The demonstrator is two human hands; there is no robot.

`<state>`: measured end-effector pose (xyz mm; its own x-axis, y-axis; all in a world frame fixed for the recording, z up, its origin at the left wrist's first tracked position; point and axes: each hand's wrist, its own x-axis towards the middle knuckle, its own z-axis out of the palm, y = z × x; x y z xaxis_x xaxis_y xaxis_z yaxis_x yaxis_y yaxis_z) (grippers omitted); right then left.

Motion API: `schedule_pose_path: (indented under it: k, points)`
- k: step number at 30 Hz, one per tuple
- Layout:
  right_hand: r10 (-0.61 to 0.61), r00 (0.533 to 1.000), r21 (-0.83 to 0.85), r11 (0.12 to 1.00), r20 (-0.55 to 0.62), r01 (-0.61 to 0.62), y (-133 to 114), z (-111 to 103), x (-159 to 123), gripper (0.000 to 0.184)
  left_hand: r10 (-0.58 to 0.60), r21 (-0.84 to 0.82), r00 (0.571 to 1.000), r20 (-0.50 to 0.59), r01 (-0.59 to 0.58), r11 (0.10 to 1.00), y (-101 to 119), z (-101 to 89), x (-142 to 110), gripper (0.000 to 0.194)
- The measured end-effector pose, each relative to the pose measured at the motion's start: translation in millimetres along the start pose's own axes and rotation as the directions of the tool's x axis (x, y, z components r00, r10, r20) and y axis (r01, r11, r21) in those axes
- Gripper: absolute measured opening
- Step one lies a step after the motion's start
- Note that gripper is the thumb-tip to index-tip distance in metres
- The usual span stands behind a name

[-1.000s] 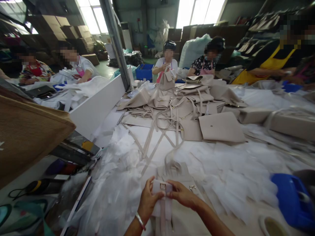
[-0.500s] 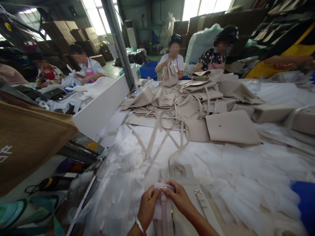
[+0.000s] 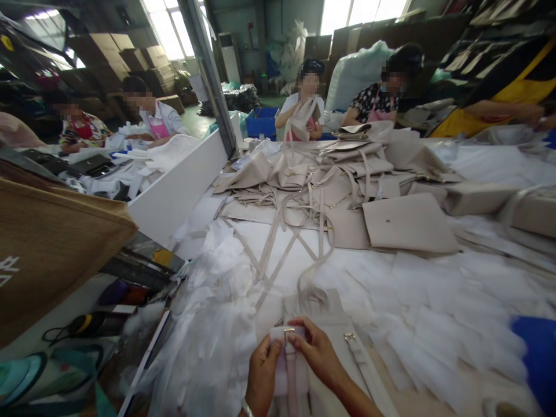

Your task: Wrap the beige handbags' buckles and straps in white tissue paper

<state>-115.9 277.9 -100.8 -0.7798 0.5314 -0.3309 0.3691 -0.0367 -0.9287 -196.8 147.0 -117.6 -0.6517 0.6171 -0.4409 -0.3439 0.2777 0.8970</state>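
Note:
A beige bag (image 3: 336,336) lies on the table in front of me, its front covered with straps and gold buckles. A thin white foam sheet (image 3: 280,373) sits behind one buckled strap (image 3: 291,370) of this bag. My left hand (image 3: 261,368) pinches the left edge of the sheet, thumb in front. My right hand (image 3: 320,350) is closed at the gold buckle (image 3: 289,330), with its thumb against the strap and its fingers over the sheet's top edge. To the right, a second buckle (image 3: 349,337) with its strap shows uncovered.
Loose white foam sheets (image 3: 430,307) spread across the right; crumpled clear wrapping (image 3: 204,347) lies left. Beyond is a heap of beige bags and straps (image 3: 304,179). A white partition (image 3: 182,185) and a metal post (image 3: 212,75) stand left. Several co-workers sit behind the table.
My right hand has shifted slightly at the buckle, and more of the foam sheet shows around the strap. Across the table, a co-worker has raised and tilted a beige bag.

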Motion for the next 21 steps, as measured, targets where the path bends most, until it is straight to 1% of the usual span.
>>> schedule_pose_path:
  k: [6,7,9,11,13,16,19,20,21]
  points:
    - [0.01,1.0,0.032,0.999,-0.005,-0.01,3,-1,2,0.019,-0.033,-0.086,0.999,0.005,0.033,0.996,4,3.5,-2,0.039]
    - [0.006,1.0,0.045,0.999,-0.003,-0.006,4,-1,2,0.019,-0.041,-0.12,0.999,0.03,0.044,0.992,5,2.5,-2,0.038]
    - [0.016,1.0,0.099,0.995,0.01,-0.017,8,-2,4,0.02,-0.053,-0.231,0.99,0.129,0.082,0.969,8,-0.4,-3,0.039]
    - [0.041,0.999,0.16,0.986,0.032,-0.046,12,-3,6,0.022,-0.052,-0.363,0.968,0.247,0.142,0.921,10,-2.4,-4,0.044]
    - [0.056,0.998,0.184,0.981,0.042,-0.063,14,-2,7,0.023,-0.042,-0.466,0.953,0.3,0.185,0.865,10,-1.0,-5,0.049]
    - [0.052,0.999,0.119,0.992,-0.006,-0.05,12,1,6,0.022,-0.069,-0.535,0.958,0.279,0.215,0.817,6,8.4,-8,0.052]
    - [-0.015,0.993,-0.019,1.0,-0.119,0.013,7,2,1,0.02,-0.12,-0.531,0.962,0.245,0.237,0.814,5,19.9,-10,0.049]
    - [-0.033,0.991,-0.031,0.999,-0.132,0.029,7,1,0,0.02,-0.133,-0.522,0.965,0.228,0.236,0.819,7,22.8,-10,0.049]
    - [-0.023,0.994,0.004,1.0,-0.111,0.023,7,-1,-2,0.022,-0.139,-0.513,0.967,0.212,0.231,0.827,8,24.9,-10,0.048]
